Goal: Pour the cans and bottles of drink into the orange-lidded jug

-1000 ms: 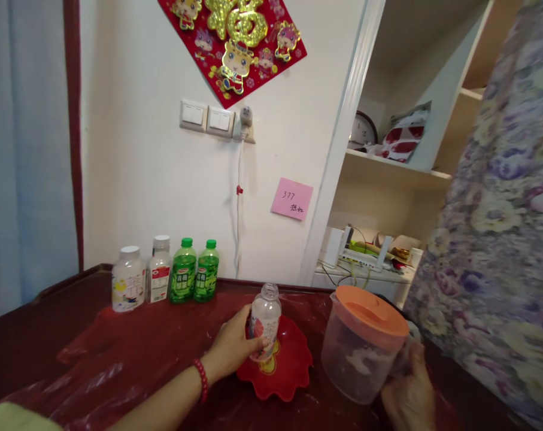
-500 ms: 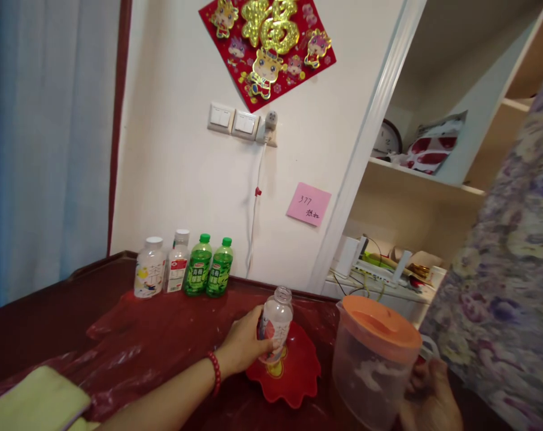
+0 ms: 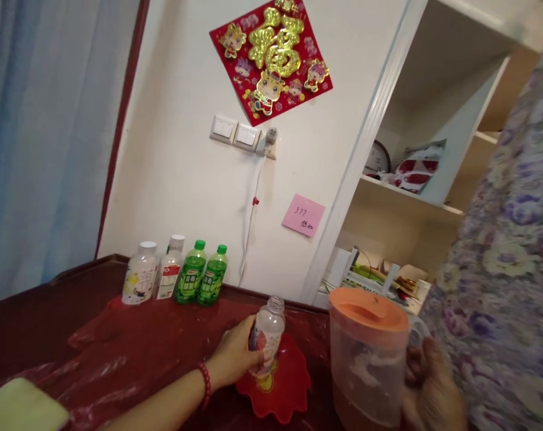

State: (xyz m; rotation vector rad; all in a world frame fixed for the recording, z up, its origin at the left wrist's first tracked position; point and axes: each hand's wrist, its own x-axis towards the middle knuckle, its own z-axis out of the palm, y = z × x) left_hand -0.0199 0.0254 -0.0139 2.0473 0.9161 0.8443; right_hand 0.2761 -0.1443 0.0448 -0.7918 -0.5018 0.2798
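My left hand (image 3: 237, 354) is wrapped round a clear uncapped bottle (image 3: 269, 335) with a printed label. The bottle stands over a red scalloped dish (image 3: 284, 392), tilted slightly in view. At the right, my right hand (image 3: 435, 383) grips the handle of a translucent pitcher (image 3: 365, 374) with an orange lid (image 3: 370, 308); brownish liquid shows low inside. The pitcher is to the right of the dish, apart from the bottle.
By the wall stand two white-capped bottles (image 3: 140, 276) and two green bottles (image 3: 212, 276). A pale yellow cloth (image 3: 24, 407) lies at the dark red table's (image 3: 154, 335) lower left. Beyond, a shelf (image 3: 406, 197) and floral curtain (image 3: 500, 269) flank the right.
The view has shifted, so the wall things sit lower. The pitcher in my right hand looks raised slightly, and liquid now shows inside. My left hand still holds the bottle.
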